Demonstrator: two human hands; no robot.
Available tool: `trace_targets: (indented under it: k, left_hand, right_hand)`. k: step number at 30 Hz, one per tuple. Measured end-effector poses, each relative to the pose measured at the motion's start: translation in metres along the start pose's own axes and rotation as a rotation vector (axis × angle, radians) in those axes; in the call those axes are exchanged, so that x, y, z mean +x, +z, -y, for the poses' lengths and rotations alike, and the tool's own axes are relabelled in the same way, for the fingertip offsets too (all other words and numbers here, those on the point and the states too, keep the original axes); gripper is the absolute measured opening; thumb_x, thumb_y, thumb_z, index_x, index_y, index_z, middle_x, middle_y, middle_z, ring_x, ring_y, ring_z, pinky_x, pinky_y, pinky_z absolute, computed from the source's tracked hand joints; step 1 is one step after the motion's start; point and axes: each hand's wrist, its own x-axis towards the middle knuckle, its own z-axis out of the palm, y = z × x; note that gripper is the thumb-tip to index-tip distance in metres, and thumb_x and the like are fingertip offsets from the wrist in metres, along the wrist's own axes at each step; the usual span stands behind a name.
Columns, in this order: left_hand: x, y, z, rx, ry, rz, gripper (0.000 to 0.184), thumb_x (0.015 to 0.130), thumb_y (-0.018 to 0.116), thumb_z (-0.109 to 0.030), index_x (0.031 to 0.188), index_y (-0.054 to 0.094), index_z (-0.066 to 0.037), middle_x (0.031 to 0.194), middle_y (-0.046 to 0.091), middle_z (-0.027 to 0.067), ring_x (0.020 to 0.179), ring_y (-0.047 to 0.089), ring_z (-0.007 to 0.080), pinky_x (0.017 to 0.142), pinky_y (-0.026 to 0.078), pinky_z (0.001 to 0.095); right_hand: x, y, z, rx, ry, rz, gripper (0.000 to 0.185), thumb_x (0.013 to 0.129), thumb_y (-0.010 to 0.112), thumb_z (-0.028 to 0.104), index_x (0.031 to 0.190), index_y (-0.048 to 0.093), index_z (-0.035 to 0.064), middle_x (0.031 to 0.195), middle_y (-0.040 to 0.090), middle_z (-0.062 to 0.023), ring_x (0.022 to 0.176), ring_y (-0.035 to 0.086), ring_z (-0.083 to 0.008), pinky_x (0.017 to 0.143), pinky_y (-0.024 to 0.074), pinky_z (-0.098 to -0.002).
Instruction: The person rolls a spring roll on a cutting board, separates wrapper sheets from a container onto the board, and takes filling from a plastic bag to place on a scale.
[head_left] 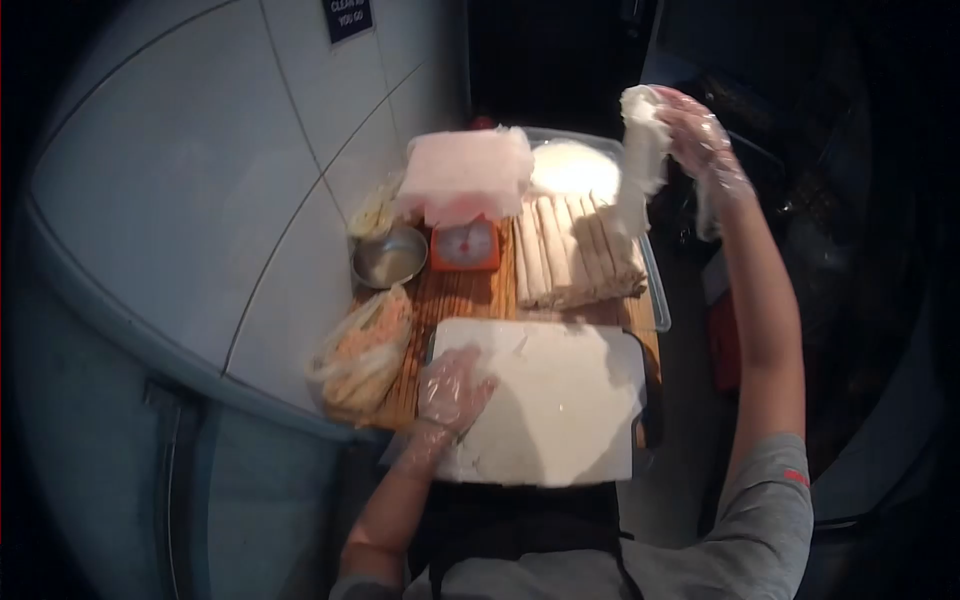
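Note:
My left hand (456, 390), in a clear plastic glove, lies flat with fingers stretched on the left part of a thin white sheet (560, 400). That sheet covers most of a dark-edged board (640, 352). Raised at the far right, my gloved right hand (697, 135) has its fingers closed on a limp white sheet (642, 165), which hangs in folds; I cannot tell its material. Below the hanging sheet, long pale rolls (570, 250) lie side by side in a clear tray (655, 290).
An orange dial scale (465, 247) carries a stack of pinkish-white sheets (465, 170). Left of it stand a metal bowl (390, 258) and a plastic bag (365, 350) with orange and pale contents. A tiled wall (200, 130) bounds the wooden table (425, 300) on the left.

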Motion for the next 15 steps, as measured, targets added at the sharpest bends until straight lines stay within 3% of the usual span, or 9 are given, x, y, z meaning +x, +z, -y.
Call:
trace_targets:
  k: [2, 3, 5, 7, 8, 9, 10, 13, 15]
  left_hand:
    - [0.001, 0.000, 0.003, -0.033, 0.005, -0.016, 0.050, 0.081, 0.071, -0.032, 0.116, 0.061, 0.002, 0.110, 0.065, 0.0210, 0.105, 0.061, 0.0360, 0.094, 0.047, 0.0444]
    - [0.003, -0.002, 0.001, -0.040, 0.002, -0.002, 0.050, 0.081, 0.072, -0.032, 0.116, 0.062, 0.002, 0.110, 0.065, 0.0211, 0.104, 0.061, 0.0363, 0.094, 0.047, 0.0445]
    - [0.004, -0.008, -0.002, -0.055, -0.012, 0.031, 0.049, 0.080, 0.072, -0.031, 0.115, 0.062, 0.002, 0.109, 0.066, 0.0214, 0.103, 0.061, 0.0368, 0.093, 0.047, 0.0448]
    - [0.006, -0.011, -0.002, -0.088, -0.010, 0.043, 0.049, 0.080, 0.073, -0.031, 0.115, 0.062, 0.002, 0.109, 0.066, 0.0214, 0.102, 0.062, 0.0373, 0.091, 0.048, 0.0448]
    - [0.007, -0.012, -0.002, -0.104, -0.010, 0.051, 0.049, 0.080, 0.073, -0.030, 0.115, 0.062, 0.003, 0.109, 0.066, 0.0214, 0.101, 0.062, 0.0375, 0.091, 0.048, 0.0448]
    - [0.007, -0.013, -0.002, -0.107, -0.004, 0.048, 0.049, 0.080, 0.073, -0.030, 0.114, 0.061, 0.003, 0.108, 0.066, 0.0215, 0.101, 0.062, 0.0377, 0.090, 0.048, 0.0447]
    - [0.007, -0.014, -0.002, -0.111, 0.003, 0.045, 0.049, 0.080, 0.074, -0.030, 0.114, 0.061, 0.003, 0.108, 0.066, 0.0216, 0.100, 0.062, 0.0379, 0.089, 0.048, 0.0447]
    - [0.010, -0.012, 0.000, -0.107, 0.024, 0.042, 0.048, 0.079, 0.074, -0.030, 0.113, 0.061, 0.003, 0.105, 0.066, 0.0216, 0.098, 0.062, 0.0379, 0.087, 0.049, 0.0442]
    - [0.012, -0.013, -0.002, -0.111, 0.000, 0.074, 0.045, 0.080, 0.074, -0.030, 0.110, 0.062, 0.001, 0.103, 0.066, 0.0211, 0.097, 0.063, 0.0377, 0.086, 0.050, 0.0440]
  right_hand:
    - [0.035, 0.005, -0.031, 0.205, -0.014, -0.122, 0.046, 0.085, 0.067, 0.010, 0.128, 0.054, 0.0039, 0.108, 0.063, -0.0074, 0.088, 0.064, -0.0188, 0.078, 0.0571, -0.0363]
    - [0.060, 0.001, -0.051, 0.155, -0.010, -0.217, 0.042, 0.086, 0.063, 0.004, 0.127, 0.055, 0.0047, 0.106, 0.064, -0.0070, 0.087, 0.065, -0.0200, 0.072, 0.0589, -0.0391]
    - [0.088, -0.011, -0.101, 0.211, -0.095, -0.298, 0.038, 0.088, 0.065, 0.006, 0.125, 0.055, 0.0045, 0.109, 0.065, -0.0063, 0.094, 0.066, -0.0199, 0.077, 0.0571, -0.0379]
    - [0.104, -0.027, -0.149, 0.253, -0.139, -0.326, 0.032, 0.090, 0.064, 0.006, 0.122, 0.058, 0.0049, 0.104, 0.066, -0.0059, 0.089, 0.066, -0.0195, 0.073, 0.0575, -0.0357]
    - [0.102, -0.015, -0.157, 0.222, -0.060, -0.492, 0.026, 0.092, 0.063, 0.006, 0.118, 0.060, 0.0042, 0.098, 0.066, -0.0055, 0.083, 0.067, -0.0195, 0.069, 0.0575, -0.0340]
    - [0.116, -0.043, -0.203, 0.200, -0.074, -0.448, 0.022, 0.095, 0.060, 0.007, 0.117, 0.060, 0.0055, 0.095, 0.067, -0.0059, 0.077, 0.066, -0.0186, 0.067, 0.0576, -0.0323]
    - [0.098, -0.023, -0.194, -0.028, 0.091, -0.578, 0.019, 0.097, 0.057, 0.012, 0.115, 0.062, 0.0082, 0.096, 0.067, -0.0051, 0.082, 0.066, -0.0193, 0.070, 0.0579, -0.0351]
    - [0.117, -0.147, -0.324, -1.087, 0.374, -0.417, 0.040, 0.089, 0.065, 0.021, 0.126, 0.058, 0.0063, 0.102, 0.067, -0.0084, 0.094, 0.064, -0.0215, 0.070, 0.0547, -0.0395]
    - [0.067, -0.082, -0.250, -1.077, 0.518, -0.488, 0.050, 0.083, 0.068, 0.023, 0.129, 0.056, 0.0066, 0.110, 0.065, -0.0134, 0.104, 0.062, -0.0266, 0.082, 0.0519, -0.0405]
